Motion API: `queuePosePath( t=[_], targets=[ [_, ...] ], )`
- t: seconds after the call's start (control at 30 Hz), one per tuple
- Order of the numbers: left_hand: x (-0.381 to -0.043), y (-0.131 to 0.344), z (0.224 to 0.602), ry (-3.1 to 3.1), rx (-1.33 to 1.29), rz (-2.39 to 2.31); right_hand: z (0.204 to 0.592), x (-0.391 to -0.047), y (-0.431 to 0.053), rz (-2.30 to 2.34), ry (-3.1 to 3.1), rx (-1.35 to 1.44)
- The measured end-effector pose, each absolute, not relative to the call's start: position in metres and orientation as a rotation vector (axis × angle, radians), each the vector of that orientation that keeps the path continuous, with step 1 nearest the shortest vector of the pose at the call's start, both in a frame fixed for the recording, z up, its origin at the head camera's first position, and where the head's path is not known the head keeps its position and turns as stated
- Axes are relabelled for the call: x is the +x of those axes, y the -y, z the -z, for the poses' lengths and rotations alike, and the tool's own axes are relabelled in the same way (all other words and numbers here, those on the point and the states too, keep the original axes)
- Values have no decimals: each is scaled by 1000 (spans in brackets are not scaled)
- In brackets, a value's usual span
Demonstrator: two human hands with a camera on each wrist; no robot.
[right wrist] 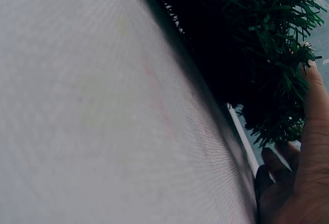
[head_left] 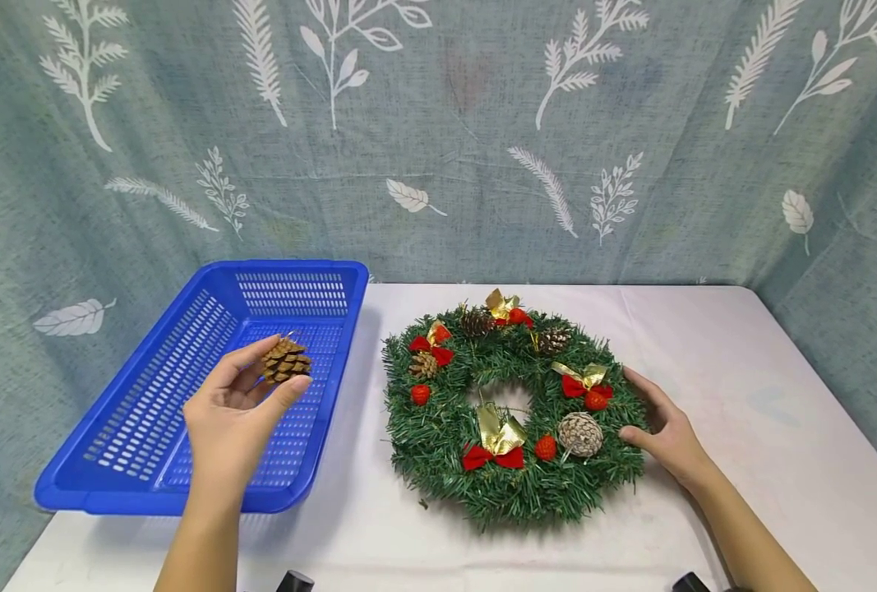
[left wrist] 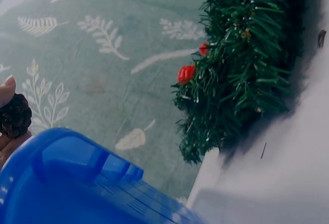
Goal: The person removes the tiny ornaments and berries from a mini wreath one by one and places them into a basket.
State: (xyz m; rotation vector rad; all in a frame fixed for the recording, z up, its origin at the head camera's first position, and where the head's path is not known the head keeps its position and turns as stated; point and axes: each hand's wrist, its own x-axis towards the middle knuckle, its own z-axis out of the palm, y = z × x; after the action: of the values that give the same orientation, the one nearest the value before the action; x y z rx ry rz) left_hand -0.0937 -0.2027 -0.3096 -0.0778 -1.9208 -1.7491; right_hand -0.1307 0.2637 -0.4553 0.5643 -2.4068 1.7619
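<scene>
My left hand (head_left: 231, 411) pinches a brown pine cone (head_left: 286, 360) between thumb and fingertips, over the blue plastic basket (head_left: 353, 345). In the left wrist view the same pine cone (left wrist: 15, 116) shows at the left edge, beyond the basket's blue rim. A green Christmas wreath (head_left: 445, 436) lies on the white table, decorated with red and gold bows, red berries and several pine cones. My right hand (head_left: 671, 436) grips the wreath's right edge, thumb on the near side and fingers farther back. From the right wrist, the thumb (right wrist: 314, 95) lies against the green needles.
A white cloth (head_left: 763, 427) covers the table, with a small dark bit (head_left: 423, 503) in front of the wreath. Behind hangs a grey-green curtain (head_left: 468, 164) with white leaf prints. The basket stands at the table's left side.
</scene>
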Motion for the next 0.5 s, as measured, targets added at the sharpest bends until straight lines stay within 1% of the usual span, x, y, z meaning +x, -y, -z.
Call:
queuePosePath(
  t=[0.2, 0.5],
  targets=[
    [-93, 206, 305, 1952, 105, 1809, 455, -131, -264, -1767, 2394, 569],
    [-97, 214, 309, 1952, 173, 1821, 455, -131, -263, -1775, 2385, 584]
  ],
)
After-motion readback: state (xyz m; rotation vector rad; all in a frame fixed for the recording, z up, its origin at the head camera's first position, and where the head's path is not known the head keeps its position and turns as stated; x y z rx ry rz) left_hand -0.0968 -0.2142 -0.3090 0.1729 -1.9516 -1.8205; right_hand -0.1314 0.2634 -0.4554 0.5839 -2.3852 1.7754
